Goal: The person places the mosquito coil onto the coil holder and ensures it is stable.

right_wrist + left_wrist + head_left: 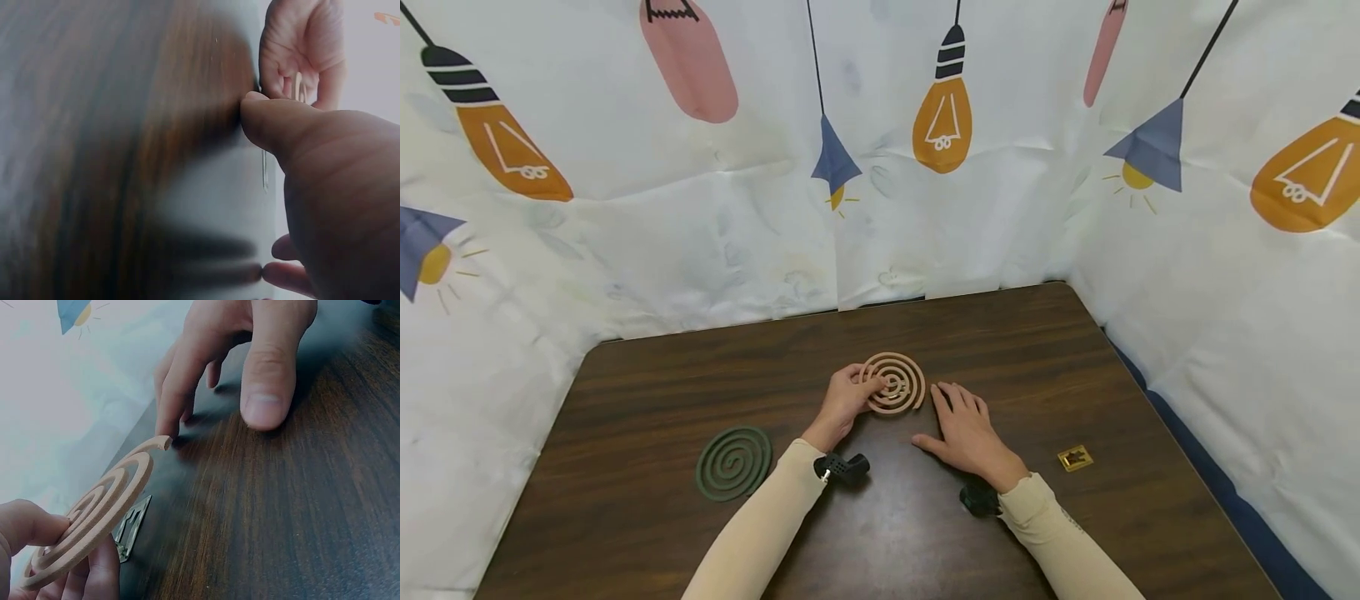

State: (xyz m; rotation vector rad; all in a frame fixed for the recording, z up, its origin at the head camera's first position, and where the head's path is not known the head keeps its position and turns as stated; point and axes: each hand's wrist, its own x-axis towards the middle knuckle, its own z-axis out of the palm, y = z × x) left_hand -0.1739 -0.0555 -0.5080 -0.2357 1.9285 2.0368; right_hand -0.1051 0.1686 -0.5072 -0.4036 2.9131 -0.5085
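Note:
My left hand (pixel 842 402) pinches a tan mosquito coil (pixel 895 383) between thumb and fingers, above the far middle of the table. In the left wrist view the coil (pixel 103 512) is tilted, with its free outer end towards my right hand. That right hand (pixel 967 433) is just right of the coil, fingers spread and holding nothing. Its fingertips are at the tabletop; the right wrist view shows its thumb (pixel 275 122) in front of my left hand (pixel 306 44). Beyond the coil, a thin metal piece with cut-outs (pixel 133 530) lies on the table.
A green mosquito coil (pixel 733 463) lies flat on the dark wooden table (pixel 647 400), left of my left forearm. A small gold-coloured metal plate (pixel 1075 458) lies to the right. White cloth printed with lamps (pixel 760 233) hangs behind the table and along its sides.

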